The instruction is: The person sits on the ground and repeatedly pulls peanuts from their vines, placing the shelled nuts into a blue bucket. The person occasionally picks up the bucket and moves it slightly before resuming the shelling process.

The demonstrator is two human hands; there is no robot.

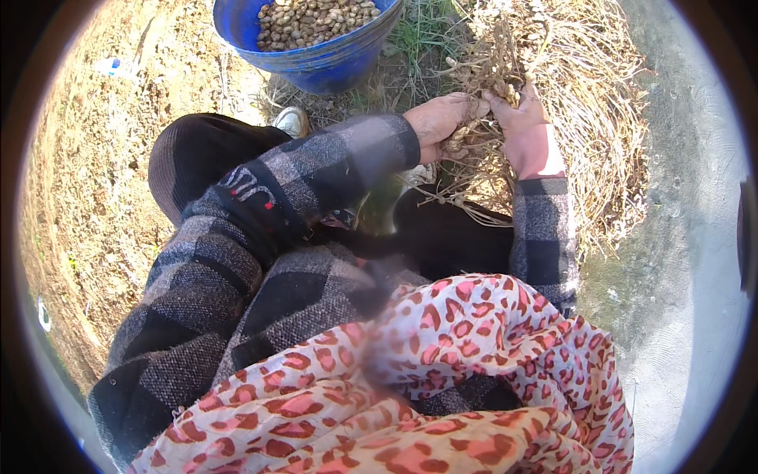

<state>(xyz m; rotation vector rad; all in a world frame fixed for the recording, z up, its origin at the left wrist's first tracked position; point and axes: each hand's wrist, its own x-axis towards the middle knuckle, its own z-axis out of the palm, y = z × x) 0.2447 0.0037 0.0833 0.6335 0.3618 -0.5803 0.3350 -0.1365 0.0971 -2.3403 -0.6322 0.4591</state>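
Observation:
My left hand [437, 123] and my right hand [526, 133] are close together at the upper right, both gripping a bunch of dried peanut plants [496, 59]. Pods and thin roots show around my fingers, and some dry stems hang down towards my lap. The right thumb lies against pods near the middle of the bunch. Left fingertips are partly hidden by the roots and pods. Beyond my left hand stands a blue bucket [331, 70], cut off by the top of the view, with loose peanuts in their shells [314, 23] inside.
A large heap of dry peanut plants [604, 130] lies along my right side, against a grey concrete surface [681, 308]. Green grass [417, 38] grows between bucket and heap. One light shoe [292, 121] shows near the bucket. Sunlit dry soil [100, 195] stretches across the left.

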